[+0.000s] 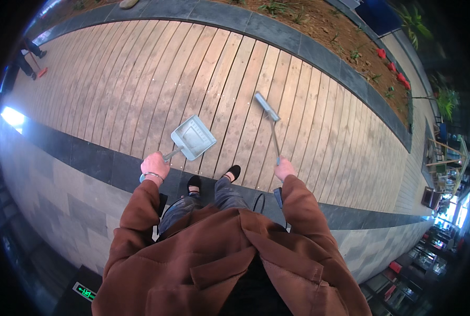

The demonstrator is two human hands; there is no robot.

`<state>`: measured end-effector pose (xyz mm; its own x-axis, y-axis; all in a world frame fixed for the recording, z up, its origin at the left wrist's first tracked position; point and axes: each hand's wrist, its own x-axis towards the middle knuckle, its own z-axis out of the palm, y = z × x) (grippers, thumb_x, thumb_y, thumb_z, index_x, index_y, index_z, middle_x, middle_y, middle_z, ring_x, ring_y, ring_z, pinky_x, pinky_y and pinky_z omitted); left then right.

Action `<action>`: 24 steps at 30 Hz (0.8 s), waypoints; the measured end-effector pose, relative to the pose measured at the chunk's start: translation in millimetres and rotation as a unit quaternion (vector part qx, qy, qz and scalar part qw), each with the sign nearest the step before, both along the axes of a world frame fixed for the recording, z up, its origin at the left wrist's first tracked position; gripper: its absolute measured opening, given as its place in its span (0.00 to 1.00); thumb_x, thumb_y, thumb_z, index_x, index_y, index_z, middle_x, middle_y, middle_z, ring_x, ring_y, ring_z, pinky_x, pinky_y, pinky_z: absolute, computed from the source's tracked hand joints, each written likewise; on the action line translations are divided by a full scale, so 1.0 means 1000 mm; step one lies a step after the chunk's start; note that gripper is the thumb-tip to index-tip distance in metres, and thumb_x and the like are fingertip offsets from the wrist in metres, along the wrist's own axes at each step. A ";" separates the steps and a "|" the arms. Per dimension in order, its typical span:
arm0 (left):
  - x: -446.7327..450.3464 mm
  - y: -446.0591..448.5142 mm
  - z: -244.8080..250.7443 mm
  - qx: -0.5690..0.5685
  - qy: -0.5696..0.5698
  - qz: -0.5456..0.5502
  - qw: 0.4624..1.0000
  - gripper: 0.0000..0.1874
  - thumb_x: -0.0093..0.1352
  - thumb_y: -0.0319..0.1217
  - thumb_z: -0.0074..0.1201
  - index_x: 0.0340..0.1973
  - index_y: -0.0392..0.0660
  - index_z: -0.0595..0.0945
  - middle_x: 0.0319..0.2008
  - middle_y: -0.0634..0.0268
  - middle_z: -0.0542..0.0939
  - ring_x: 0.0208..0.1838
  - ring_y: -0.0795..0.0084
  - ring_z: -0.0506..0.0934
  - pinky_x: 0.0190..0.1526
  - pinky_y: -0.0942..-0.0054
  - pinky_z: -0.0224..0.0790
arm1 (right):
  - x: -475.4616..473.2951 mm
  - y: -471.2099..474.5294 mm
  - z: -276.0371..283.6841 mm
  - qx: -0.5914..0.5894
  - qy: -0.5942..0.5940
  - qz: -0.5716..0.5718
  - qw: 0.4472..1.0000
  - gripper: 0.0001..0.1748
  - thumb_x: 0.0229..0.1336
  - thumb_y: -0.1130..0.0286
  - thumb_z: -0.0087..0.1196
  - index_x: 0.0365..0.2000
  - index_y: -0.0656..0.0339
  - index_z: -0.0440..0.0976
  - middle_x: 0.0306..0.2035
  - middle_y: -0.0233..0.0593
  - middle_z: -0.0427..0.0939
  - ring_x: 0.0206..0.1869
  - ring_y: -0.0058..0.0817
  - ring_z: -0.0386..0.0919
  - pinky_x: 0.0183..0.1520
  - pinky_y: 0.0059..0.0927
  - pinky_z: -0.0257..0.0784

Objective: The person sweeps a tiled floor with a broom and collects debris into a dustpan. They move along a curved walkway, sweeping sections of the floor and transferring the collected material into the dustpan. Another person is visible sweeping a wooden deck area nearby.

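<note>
My left hand (pixel 155 166) grips the handle of a pale grey long-handled dustpan (pixel 193 137). The pan is ahead of my feet, over the wooden deck (pixel 140 91), with its mouth turned up and to the right. My right hand (pixel 285 169) is closed around the handle of a broom (pixel 267 106) with a narrow grey head. That head lies over the planks, farther out than the dustpan and to its right, with a gap between the two. Whether the pan touches the deck is hard to tell.
Dark stone edging (pixel 235 17) borders a soil bed (pixel 321 29) beyond the deck. At the far left stands a person (pixel 26 63) with a red-headed broom (pixel 42 72). Red objects (pixel 393 67) lie along the bed. My black shoes (pixel 194 183) stand by the near stone strip (pixel 96 160).
</note>
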<state>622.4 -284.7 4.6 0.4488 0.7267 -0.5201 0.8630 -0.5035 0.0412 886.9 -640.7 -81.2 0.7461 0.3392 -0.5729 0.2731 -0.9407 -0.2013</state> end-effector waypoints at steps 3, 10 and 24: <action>0.010 -0.003 -0.001 0.001 0.019 -0.002 1.000 0.11 0.55 0.36 0.58 0.30 0.44 0.81 0.31 0.52 0.81 0.39 0.52 0.79 0.41 0.59 0.72 | -0.011 0.018 0.006 -0.082 0.090 0.106 0.987 0.24 0.50 0.71 0.46 0.51 0.63 0.64 0.39 0.56 0.76 0.45 0.50 0.74 0.48 0.44 0.70; 0.027 0.005 0.000 0.009 0.045 -0.001 0.999 0.11 0.56 0.35 0.57 0.32 0.45 0.81 0.33 0.52 0.81 0.40 0.52 0.79 0.42 0.59 0.72 | -0.029 -0.023 0.058 -0.075 0.187 0.195 0.960 0.24 0.51 0.71 0.45 0.52 0.59 0.64 0.37 0.57 0.76 0.43 0.51 0.75 0.44 0.44 0.70; 0.061 0.029 0.029 0.092 -0.016 0.089 0.992 0.11 0.55 0.36 0.55 0.30 0.44 0.82 0.31 0.51 0.81 0.38 0.50 0.78 0.40 0.56 0.72 | 0.044 -0.141 0.037 0.147 0.044 -0.141 0.978 0.28 0.48 0.77 0.47 0.54 0.62 0.64 0.28 0.51 0.76 0.31 0.42 0.77 0.32 0.35 0.71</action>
<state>683.1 -255.7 33.8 0.3189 0.8770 -0.3593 0.9386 -0.3449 -0.0088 930.7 -781.5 -44.0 0.7858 0.2867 -0.5481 -0.0198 -0.8740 -0.4855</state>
